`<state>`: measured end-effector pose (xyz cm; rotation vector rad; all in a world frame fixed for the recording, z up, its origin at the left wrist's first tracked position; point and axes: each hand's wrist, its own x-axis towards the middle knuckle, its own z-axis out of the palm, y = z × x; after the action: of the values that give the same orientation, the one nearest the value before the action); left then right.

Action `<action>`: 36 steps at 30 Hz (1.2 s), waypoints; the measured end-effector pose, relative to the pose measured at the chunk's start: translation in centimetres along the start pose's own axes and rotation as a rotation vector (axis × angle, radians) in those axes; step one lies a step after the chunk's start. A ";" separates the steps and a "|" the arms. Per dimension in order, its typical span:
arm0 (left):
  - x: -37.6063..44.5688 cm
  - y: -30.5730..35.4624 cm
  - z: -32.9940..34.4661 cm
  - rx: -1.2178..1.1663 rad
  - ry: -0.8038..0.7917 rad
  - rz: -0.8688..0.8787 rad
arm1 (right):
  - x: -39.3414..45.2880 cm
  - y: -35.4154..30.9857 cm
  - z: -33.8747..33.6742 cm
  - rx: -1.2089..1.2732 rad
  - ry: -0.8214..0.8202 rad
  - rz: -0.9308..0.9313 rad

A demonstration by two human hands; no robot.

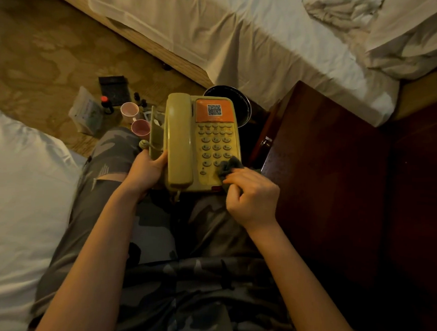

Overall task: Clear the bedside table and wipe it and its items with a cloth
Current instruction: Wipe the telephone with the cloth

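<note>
Two hands on one job: the left hand grips the left edge of the yellowed plastic desk telephone, fingers curled round its side, holding it up over the person's lap just beside the dark red-brown wooden bedside tabletop; the right hand pinches a small bunched grey cloth and presses it on the lower right of the keypad. Step in hand, as I judge it: wiping the phone. To do it well, keep the left grip firm so the body doesn't tip, work the cloth tip between the round keys row by row, then over the handset and the orange label with QR code, watching the coiled cord at the left. Phone looks aged, cream-yellow, keys dull, handset seated in its cradle, a small red patch at the near edge. Cleared items sit on the patterned carpet: two pink cups, a small dark bottle with red cap, a clear packet. White bedding lies either side.
</note>
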<state>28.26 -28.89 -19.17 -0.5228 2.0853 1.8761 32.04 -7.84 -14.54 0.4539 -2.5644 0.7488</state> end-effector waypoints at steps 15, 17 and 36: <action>0.3 -0.3 -0.5 -0.123 -0.027 -0.003 | 6.2 -1.2 1.9 -0.186 -0.359 0.094; 0.3 -0.5 -0.6 -0.106 -0.047 0.014 | 3.4 -2.2 1.7 -0.137 -0.381 -0.023; 0.5 -0.5 -0.3 -0.128 -0.091 0.018 | -1.9 -3.1 0.1 -0.016 -0.399 -0.243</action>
<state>28.00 -29.27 -19.81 -0.4400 1.9283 2.0147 34.89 -10.05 -14.18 0.9758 -2.7975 0.5972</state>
